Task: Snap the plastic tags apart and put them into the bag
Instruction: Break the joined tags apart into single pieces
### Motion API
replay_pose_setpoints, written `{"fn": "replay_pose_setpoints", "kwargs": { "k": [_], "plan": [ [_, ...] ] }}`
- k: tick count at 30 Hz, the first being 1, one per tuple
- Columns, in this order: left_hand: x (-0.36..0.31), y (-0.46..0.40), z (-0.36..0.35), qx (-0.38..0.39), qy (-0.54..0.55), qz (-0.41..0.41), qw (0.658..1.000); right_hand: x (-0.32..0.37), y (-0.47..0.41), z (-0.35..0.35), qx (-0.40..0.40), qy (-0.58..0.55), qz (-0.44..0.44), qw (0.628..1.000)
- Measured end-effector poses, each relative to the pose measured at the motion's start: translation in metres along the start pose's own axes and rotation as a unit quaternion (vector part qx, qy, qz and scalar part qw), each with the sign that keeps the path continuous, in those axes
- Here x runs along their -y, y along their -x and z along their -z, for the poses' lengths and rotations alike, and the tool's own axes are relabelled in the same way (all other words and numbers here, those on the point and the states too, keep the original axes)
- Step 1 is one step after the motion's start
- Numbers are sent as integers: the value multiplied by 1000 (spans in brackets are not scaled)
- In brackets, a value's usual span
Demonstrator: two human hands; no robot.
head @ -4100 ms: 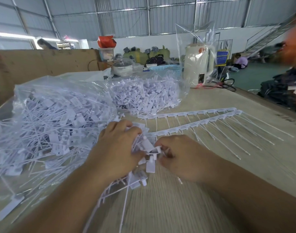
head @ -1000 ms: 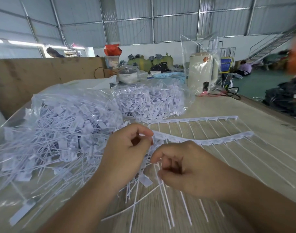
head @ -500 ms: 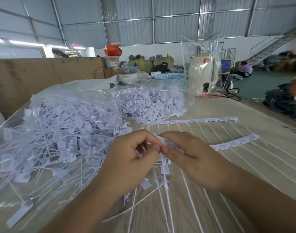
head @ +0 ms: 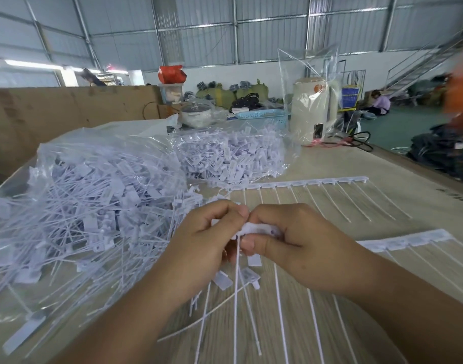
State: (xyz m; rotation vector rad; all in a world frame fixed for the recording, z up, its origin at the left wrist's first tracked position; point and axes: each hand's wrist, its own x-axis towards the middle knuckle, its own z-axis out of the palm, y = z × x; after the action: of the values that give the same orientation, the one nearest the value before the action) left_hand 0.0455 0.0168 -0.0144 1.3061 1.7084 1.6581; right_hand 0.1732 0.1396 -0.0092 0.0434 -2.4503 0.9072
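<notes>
- Leftmost, the bag [head: 93,179] lies open on the table [head: 330,164], heaped with loose tags [head: 99,206]; its mouth faces the hands, so each freed tag has a short way to go.
- Next, the left hand [head: 204,248] pinches one tag head between thumb and curled fingers; several loose tags [head: 235,279] lie just under it, not yet bagged.
- Beside it, touching thumb to thumb, the right hand [head: 293,245] pinches the strip [head: 259,228]; the rest of the strip trails right along the table.
- To snap cleanly, I judge, keep both pinches tight against the joint and bend there, not along the thin tails.
- Farther right and back, a second strip [head: 298,183] lies flat, well apart, untouched.
</notes>
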Motion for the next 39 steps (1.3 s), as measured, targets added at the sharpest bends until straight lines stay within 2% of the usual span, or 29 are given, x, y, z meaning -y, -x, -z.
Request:
{"fn": "replay_pose_setpoints", "kwargs": {
  "k": [3,7,14,19,28,34,39],
  "plan": [
    [-2,1,-2,16,-11,24,1000,0,0,2,7,35,-2,999],
    [1,0,-2,5,-116,25,993,-2,0,0,34,78,-8,996],
    [5,-2,-10,-55,12,5,998,-1,-1,-7,-41,66,11,997],
    [7,0,-11,-69,72,6,995,2,-2,-12,-73,63,16,995],
    [9,-1,-13,-74,124,5,990,-1,-3,-18,-112,72,36,990],
    [6,-1,-16,-96,156,35,982,-6,-3,-26,-133,50,32,989],
    [4,1,-22,-136,206,74,966,-9,-5,-27,-187,27,10,982]
  ]
}}
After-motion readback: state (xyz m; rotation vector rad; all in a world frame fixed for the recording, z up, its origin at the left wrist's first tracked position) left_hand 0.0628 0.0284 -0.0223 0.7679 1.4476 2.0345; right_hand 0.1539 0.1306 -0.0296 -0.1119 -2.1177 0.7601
